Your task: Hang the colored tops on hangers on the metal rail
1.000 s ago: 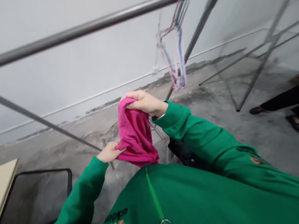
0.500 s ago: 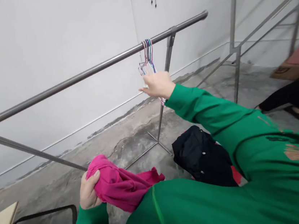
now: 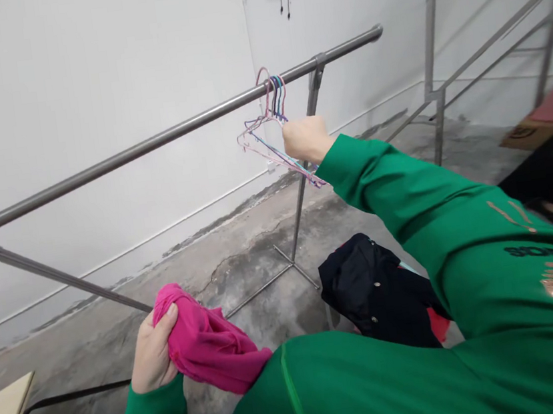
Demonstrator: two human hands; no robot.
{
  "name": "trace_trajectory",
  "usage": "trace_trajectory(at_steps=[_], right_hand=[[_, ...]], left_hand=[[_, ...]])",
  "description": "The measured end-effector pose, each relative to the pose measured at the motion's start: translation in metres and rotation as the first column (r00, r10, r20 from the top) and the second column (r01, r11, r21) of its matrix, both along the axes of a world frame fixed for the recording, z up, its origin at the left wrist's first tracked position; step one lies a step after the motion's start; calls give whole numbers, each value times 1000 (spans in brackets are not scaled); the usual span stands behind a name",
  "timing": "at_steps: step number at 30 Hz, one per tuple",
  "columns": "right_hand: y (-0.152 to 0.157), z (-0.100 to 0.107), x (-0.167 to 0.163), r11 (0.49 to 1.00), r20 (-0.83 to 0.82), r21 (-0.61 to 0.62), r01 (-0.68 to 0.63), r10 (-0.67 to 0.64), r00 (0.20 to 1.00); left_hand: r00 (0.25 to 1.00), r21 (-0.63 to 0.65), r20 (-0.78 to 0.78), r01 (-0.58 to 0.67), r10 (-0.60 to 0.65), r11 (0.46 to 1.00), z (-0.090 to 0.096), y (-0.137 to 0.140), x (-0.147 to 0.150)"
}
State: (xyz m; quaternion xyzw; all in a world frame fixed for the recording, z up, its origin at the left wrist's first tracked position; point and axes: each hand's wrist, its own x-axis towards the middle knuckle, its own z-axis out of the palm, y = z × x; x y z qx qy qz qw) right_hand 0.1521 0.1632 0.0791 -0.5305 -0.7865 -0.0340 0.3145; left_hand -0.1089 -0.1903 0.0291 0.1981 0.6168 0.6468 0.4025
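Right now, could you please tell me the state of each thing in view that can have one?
left hand: closed on the bunched pink garment.
right hand: gripping the wire hangers.
wire hangers: hooked over the metal rail, tilted sideways.
pink garment: crumpled, off the rail.
dark garment: heaped low beside the person.
metal rail: bare apart from the hangers.
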Motion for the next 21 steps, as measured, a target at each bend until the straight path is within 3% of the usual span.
trace_trajectory(at_steps=[3,5,9,11,13,15,18,21], right_hand=[[-13,3,11,999,-58,35,-26,28,998],[-31,-9,22,996,-106,45,-78,82,991],[-86,-76,42,975,-235,49,-215,221,947],[-116,-118,45,937,-497,70,-342,330,803],[-143,-152,43,853,-755,-66,-517,296,586],[-161,-173,39,712,-888,-213,-669,144,436],[-170,-181,37,484,-914,-344,-804,25,406],[-160,-173,41,316,-909,-353,-881,108,403]], left_hand=[[999,-3,-51,15,-15,1000,1,7,-4],[996,-18,-91,22,-24,1000,1,12,-10],[982,-44,-182,47,-55,998,2,23,-26],[972,-48,-227,57,-67,997,4,29,-35],[961,-61,-262,75,-88,995,8,36,-43],[948,-73,-293,105,-122,992,13,43,-50],[913,-82,-365,163,-181,983,24,51,-56],[860,-109,-440,235,-259,966,36,55,-57]])
